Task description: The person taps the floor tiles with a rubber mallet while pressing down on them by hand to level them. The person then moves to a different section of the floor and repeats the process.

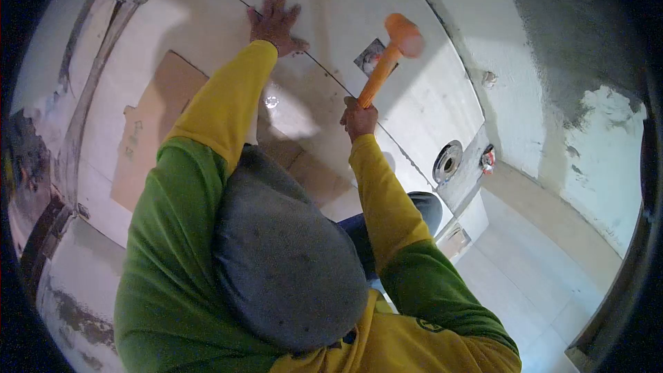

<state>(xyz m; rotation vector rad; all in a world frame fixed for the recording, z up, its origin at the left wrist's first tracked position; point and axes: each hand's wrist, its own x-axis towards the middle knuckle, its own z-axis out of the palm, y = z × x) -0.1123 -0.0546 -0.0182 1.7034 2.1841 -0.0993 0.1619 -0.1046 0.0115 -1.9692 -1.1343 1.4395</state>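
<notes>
Tiled surface (428,90): big pale tiles fill most of the view. A thin joint line (324,71) runs diagonally between them.

Rough wall (573,41): grey, patchy plaster on the right side, pretty messy looking, curving round the edge of the tiles.

Cardboard (159,124): a flat brown sheet lying on the tiles, off to the left of the person's left arm. More brown shows under the arms.

Cap (290,262): grey, dead centre at the bottom of the frame, with green and yellow sleeves either side.

Rubber mallet (387,59): orange head and orange handle. It's angled up and to the right from the right hand, and the head is over the tile to the right of the joint line. Can't tell if the head is actually touching the tile.

Left hand (276,24): laid flat with the fingers spread out, palm down right on the joint line. It's holding nothing, just pressing on the tile.

Right hand (359,119): clenched around the bottom end of the mallet handle, well apart from the left hand.

Round fitting (447,161): a metal ring with a dark hole, near the tile edge on the right. There's a small red bit (488,159) just beside it.

Grey square patch (369,55): a little cutout in the tile, just beside the mallet head.
</notes>
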